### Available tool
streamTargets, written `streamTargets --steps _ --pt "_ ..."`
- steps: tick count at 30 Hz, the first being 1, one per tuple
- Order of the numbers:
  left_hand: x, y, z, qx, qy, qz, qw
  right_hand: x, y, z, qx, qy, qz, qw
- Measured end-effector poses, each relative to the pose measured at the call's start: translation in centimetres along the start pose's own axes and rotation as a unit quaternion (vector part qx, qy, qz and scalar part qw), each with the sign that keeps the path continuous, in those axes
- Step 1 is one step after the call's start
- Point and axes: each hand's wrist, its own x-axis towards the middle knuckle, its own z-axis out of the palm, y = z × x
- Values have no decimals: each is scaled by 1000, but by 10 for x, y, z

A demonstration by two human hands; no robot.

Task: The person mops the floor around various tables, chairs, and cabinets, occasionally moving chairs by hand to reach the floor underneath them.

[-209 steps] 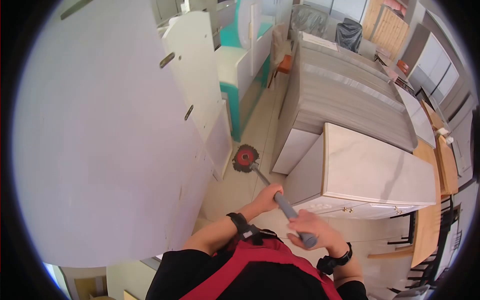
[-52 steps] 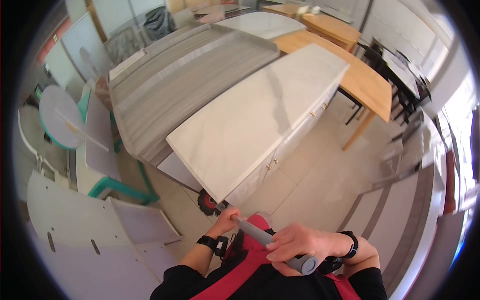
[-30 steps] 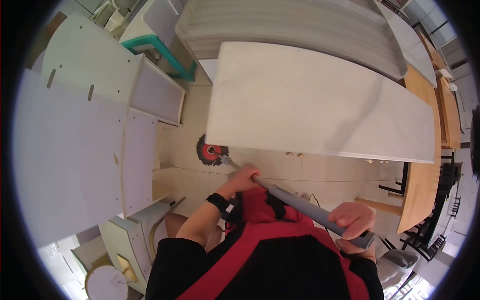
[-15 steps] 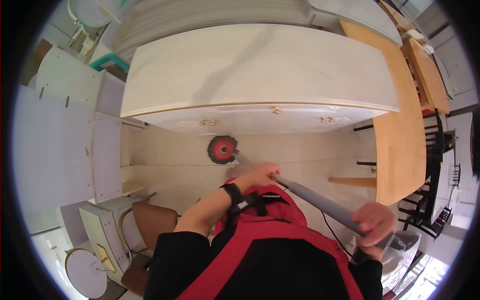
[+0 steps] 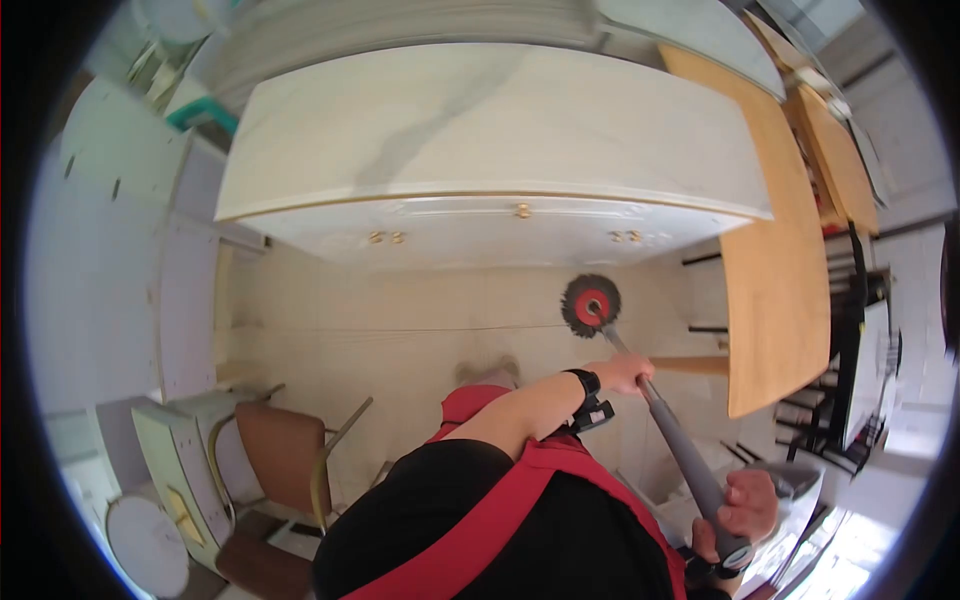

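Observation:
A spin mop with a grey pole [image 5: 683,455] slants across the floor in front of me. Its round head [image 5: 592,306], red in the middle with a dark shaggy fringe, rests on the tiles near the cabinet's base. Wrapped around the lower pole is my left hand [image 5: 628,372], with a black strap on that wrist. My right hand [image 5: 742,508] curls about the thick upper end of the pole, close to my right side.
A long white cabinet [image 5: 480,130] with gold knobs stands ahead. To the right is a wooden table [image 5: 780,300] with its legs over the floor. A brown chair [image 5: 283,455] and pale panel furniture [image 5: 100,270] stand at the left.
The mop head has swept right along the cabinet's base. My left hand has moved right and slightly down with the pole, and the pole now stands steeper in view.

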Motion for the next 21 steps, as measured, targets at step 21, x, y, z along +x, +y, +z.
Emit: streamTargets --steps 21 --pt "-493 -92 -155 137 656 -293 683 123 17 330 390 -341 -199 832"
